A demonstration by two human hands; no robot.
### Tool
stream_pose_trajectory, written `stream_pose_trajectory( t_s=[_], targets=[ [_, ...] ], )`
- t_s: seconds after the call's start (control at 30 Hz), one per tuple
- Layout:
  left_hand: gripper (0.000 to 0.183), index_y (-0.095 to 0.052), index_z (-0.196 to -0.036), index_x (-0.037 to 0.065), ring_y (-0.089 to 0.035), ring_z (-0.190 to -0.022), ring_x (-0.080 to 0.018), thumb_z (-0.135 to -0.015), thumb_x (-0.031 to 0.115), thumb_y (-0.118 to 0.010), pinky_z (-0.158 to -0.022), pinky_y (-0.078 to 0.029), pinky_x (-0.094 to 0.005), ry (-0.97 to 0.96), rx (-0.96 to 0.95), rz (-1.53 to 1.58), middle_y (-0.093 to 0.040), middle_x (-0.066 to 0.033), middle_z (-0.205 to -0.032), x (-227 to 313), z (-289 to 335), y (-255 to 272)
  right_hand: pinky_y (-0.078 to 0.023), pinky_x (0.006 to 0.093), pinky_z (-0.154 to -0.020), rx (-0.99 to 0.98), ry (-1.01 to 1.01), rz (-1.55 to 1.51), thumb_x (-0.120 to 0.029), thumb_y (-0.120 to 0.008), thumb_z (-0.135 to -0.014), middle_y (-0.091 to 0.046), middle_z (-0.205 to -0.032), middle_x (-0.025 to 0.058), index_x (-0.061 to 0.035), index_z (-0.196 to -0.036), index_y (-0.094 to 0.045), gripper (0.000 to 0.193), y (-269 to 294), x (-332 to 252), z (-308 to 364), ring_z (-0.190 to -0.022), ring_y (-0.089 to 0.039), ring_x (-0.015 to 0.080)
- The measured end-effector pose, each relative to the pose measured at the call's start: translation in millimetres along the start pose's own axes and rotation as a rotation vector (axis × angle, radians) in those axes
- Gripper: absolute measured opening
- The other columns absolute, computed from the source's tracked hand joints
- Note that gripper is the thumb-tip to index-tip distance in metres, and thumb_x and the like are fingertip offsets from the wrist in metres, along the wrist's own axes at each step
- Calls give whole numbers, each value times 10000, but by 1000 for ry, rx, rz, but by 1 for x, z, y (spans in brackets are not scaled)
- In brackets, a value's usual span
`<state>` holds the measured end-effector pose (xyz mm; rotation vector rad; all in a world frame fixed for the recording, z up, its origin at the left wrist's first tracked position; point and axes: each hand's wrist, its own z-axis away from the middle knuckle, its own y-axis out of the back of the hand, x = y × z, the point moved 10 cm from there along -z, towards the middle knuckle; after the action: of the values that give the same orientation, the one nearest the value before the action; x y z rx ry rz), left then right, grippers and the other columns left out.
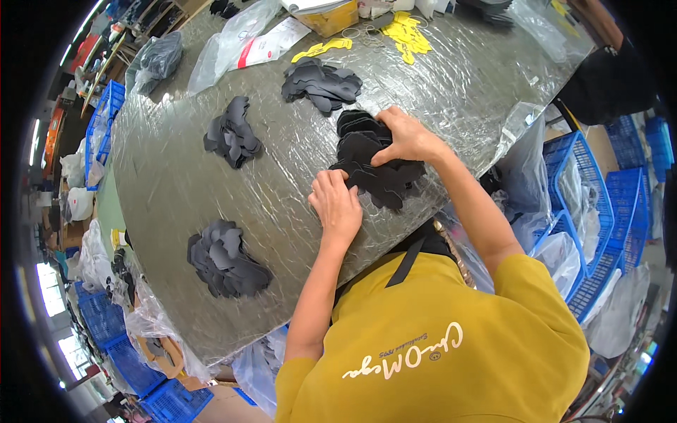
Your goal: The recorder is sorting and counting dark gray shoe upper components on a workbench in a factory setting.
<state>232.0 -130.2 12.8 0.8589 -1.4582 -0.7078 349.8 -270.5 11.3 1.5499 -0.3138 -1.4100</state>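
Observation:
A pile of black, flat, curved cut pieces (pixel 381 182) lies near the table's front edge, fanned out in loose layers. Along its left edge, the fingers of my left hand (pixel 337 206) are curled and closed on the pieces; the fingertips are partly hidden. From the right, my right hand (pixel 411 138) spans the pile, its thumb on top and its fingers round the far side, gripping several layers. Other piles of dark grey cut pieces lie apart: one beyond my hands (pixel 321 85), one to the left (pixel 234 134), one at the near left (pixel 227 259).
The table (pixel 282 261) has a shiny, wrinkled covering. At its far side are yellow cut pieces (pixel 407 37), a yellow box (pixel 330 18) and clear plastic bags (pixel 233 44). Blue crates (pixel 578 197) stand beyond the right edge, with more at the left (pixel 106 134). Another person's arm (pixel 599 21) shows far right.

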Motion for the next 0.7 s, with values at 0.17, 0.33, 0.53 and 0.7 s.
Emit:
stream_pose_trajectory(
  t_s=[0.17,0.33,0.53,0.7],
  targets=[
    [502,-452,-1217,57,-399,-1189,-334,-766,75,-672,-973,-287,-485,-46,104,22,-435,-164,-1218,-4,-2,0,-412,388,-978,-96,63,-105,-475,-802,-562,-522,-1191,249,55,-1238,-491,913,-11,3,-12,-1142,-508,355],
    [603,-376,-1329,30,-366,-1239,-357,-779,38,-624,-1054,-214,-509,-188,142,43,-425,-191,-1269,-8,-10,10,-415,392,-979,-252,30,-103,-448,-800,-536,-526,-1195,261,74,-1244,-479,936,-22,-4,-22,-1140,-512,360],
    [465,-422,-1240,12,-453,-1044,-363,-798,-22,-562,-961,-318,-449,-204,111,225,-471,-180,-1085,-13,3,11,-457,401,-910,-12,177,33,-425,-805,-500,-579,-1137,269,73,-1207,-504,916,-13,-16,-17,-1057,-571,369],
    [196,-528,-983,9,-496,-850,-283,-801,-57,-556,-771,-420,-336,-151,21,481,-451,-130,-943,-25,21,26,-477,404,-865,-165,71,-24,-400,-795,-507,-627,-1022,250,64,-1188,-517,870,-18,-13,-22,-998,-602,362]
  ],
)
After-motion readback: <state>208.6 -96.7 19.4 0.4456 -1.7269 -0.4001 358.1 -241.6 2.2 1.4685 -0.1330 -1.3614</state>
